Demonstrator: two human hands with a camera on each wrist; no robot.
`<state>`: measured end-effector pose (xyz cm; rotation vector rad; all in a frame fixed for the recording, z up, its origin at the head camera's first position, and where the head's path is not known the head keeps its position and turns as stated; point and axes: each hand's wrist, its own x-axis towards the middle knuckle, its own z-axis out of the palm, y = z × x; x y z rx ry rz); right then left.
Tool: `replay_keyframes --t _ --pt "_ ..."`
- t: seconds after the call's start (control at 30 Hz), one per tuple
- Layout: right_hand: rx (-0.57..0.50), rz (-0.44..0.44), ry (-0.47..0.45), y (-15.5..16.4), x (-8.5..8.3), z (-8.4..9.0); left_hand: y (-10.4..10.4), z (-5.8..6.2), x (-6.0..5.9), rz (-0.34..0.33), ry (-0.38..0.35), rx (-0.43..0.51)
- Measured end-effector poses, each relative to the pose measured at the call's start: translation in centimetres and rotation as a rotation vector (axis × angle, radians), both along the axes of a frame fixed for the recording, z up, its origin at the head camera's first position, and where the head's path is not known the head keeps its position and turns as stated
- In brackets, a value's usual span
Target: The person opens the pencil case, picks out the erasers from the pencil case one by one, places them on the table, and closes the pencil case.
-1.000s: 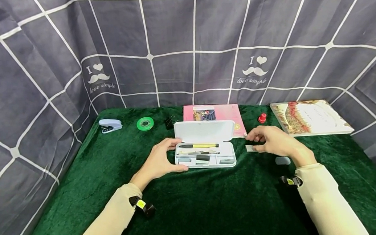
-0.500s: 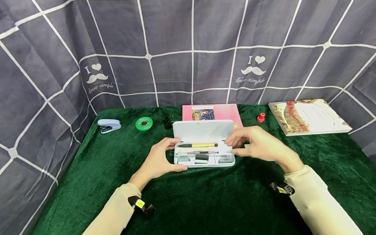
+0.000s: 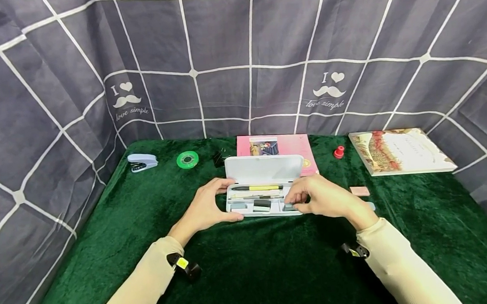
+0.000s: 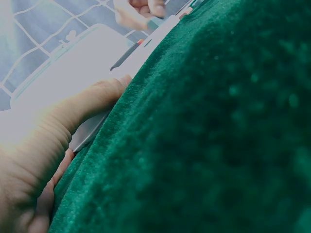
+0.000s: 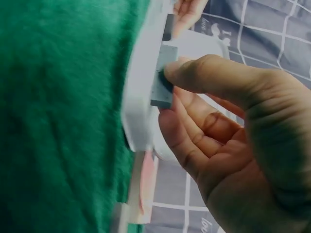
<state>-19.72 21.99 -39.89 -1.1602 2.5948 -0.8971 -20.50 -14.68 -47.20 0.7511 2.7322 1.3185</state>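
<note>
A white pencil case (image 3: 250,214) lies with its lid (image 3: 266,168) raised. Inside are a yellow-and-black pen (image 3: 260,188), slimmer pens or pencils below it, and a dark-sleeved eraser (image 3: 262,204) in the middle front compartment. My left hand (image 3: 202,206) grips the case's left end, thumb along the front edge and fingers behind. At the right front compartment, my right hand (image 3: 320,197) pinches a grey-blue eraser (image 5: 163,90) between thumb and fingers. In the right wrist view the eraser is held tilted at the case. The right hand covers the case's right end.
Right of the case lie a pink eraser (image 3: 359,191) and a partly hidden greyish block (image 3: 371,205). Along the back are a stapler (image 3: 142,162), green tape roll (image 3: 187,159), black clips (image 3: 222,158), pink book (image 3: 294,143), red object (image 3: 338,152) and pale book (image 3: 402,152).
My right hand has left a small pale block on the cloth, moved left to the case, and now pinches the grey-blue eraser there. The left hand keeps its grip.
</note>
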Motion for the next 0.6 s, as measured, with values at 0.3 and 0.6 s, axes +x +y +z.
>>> replay_keyframes --t 0.3,0.6 --pt "-0.062 -0.182 0.102 3.9 0.8 2.1 -0.3 0.0 0.2 0.01 -0.008 0.0" --pt "-0.041 -0.24 0.139 7.3 2.1 1.0 0.0 0.0 0.0 0.001 0.008 0.009"
